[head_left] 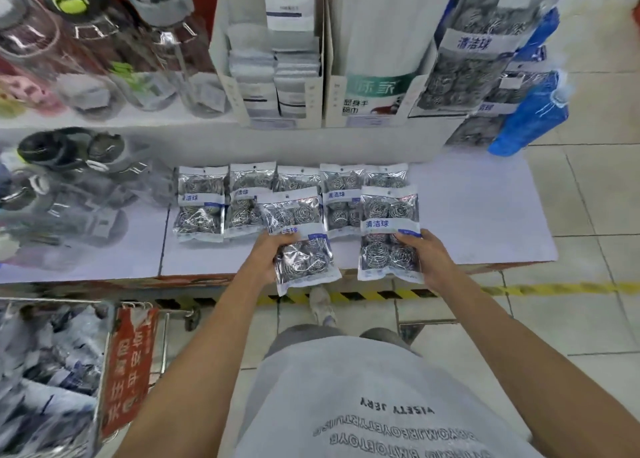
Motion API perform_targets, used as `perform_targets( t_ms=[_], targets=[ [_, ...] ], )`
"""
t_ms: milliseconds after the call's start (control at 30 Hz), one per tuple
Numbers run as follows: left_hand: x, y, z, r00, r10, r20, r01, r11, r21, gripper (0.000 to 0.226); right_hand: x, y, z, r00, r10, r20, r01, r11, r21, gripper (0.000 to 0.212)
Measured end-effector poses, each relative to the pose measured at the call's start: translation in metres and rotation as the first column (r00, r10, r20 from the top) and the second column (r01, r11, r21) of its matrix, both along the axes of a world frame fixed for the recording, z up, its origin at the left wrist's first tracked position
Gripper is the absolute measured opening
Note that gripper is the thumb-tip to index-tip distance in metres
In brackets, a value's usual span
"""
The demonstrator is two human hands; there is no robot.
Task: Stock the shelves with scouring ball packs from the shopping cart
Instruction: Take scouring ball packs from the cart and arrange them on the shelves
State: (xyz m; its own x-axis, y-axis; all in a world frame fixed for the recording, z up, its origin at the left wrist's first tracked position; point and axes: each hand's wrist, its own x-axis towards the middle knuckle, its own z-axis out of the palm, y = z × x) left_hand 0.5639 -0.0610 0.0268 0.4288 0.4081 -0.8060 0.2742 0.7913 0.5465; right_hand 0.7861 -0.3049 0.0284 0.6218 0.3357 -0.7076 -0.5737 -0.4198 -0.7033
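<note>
My left hand point(273, 255) grips a scouring ball pack point(300, 239) by its left edge, tilted, over the front of the low white shelf point(478, 215). My right hand point(427, 255) grips a second scouring ball pack point(389, 232) by its right edge, held upright over the same shelf front. Behind them a row of several scouring ball packs point(201, 203) lies flat on the shelf. The shopping cart point(52, 371) at the lower left holds several more packs, blurred.
Clear water bottles point(86, 59) fill the upper and lower shelves on the left. White boxes of cloths point(273, 62) stand on the upper shelf. Larger scouring ball packs point(474, 42) and blue items point(533, 111) hang at the right. A red sign point(130, 371) hangs on the cart. Tiled floor lies to the right.
</note>
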Motion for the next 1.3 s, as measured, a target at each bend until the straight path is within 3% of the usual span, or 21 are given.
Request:
perform_targets(
  t_ms=[200, 367, 467, 667, 867, 1000, 1100, 1300],
  targets=[
    [0.049, 0.039, -0.029, 0.997, -0.014, -0.072, 0.019, 0.997, 0.068, 0.110, 0.055, 0.028, -0.016, 1.000, -0.011, 0.018, 0.012, 0.999, -0.051, 0.052],
    [0.081, 0.065, -0.045, 0.988, -0.077, -0.134, 0.089, 0.992, 0.088, 0.095, 0.093, 0.050, -0.037, 1.000, -0.025, 0.010, 0.025, 0.996, -0.091, 0.044],
    [0.096, 0.078, -0.053, 0.982, -0.082, -0.172, 0.095, 0.993, 0.070, 0.109, 0.110, 0.064, -0.051, 1.000, -0.009, 0.004, 0.010, 0.993, -0.122, 0.040],
    [0.112, 0.099, -0.072, 0.963, -0.067, -0.261, 0.102, 0.987, 0.124, 0.111, 0.141, 0.082, -0.073, 0.998, 0.056, 0.015, -0.052, 0.979, -0.197, 0.044],
    [0.112, 0.104, -0.080, 0.910, -0.140, -0.391, 0.258, 0.928, 0.269, 0.102, 0.149, 0.089, -0.090, 0.985, 0.158, 0.066, -0.129, 0.937, -0.326, 0.044],
    [0.112, 0.102, -0.081, 0.868, -0.181, -0.462, 0.373, 0.852, 0.367, 0.092, 0.146, 0.090, -0.092, 0.988, 0.132, 0.078, -0.095, 0.927, -0.362, 0.052],
    [0.115, 0.104, -0.083, 0.841, -0.211, -0.498, 0.430, 0.819, 0.380, 0.091, 0.144, 0.093, -0.092, 0.987, 0.149, 0.064, -0.113, 0.915, -0.387, 0.065],
    [0.114, 0.104, -0.079, 0.833, -0.230, -0.504, 0.451, 0.810, 0.375, 0.088, 0.141, 0.096, -0.084, 0.963, 0.247, 0.110, -0.173, 0.876, -0.450, 0.065]
  ],
)
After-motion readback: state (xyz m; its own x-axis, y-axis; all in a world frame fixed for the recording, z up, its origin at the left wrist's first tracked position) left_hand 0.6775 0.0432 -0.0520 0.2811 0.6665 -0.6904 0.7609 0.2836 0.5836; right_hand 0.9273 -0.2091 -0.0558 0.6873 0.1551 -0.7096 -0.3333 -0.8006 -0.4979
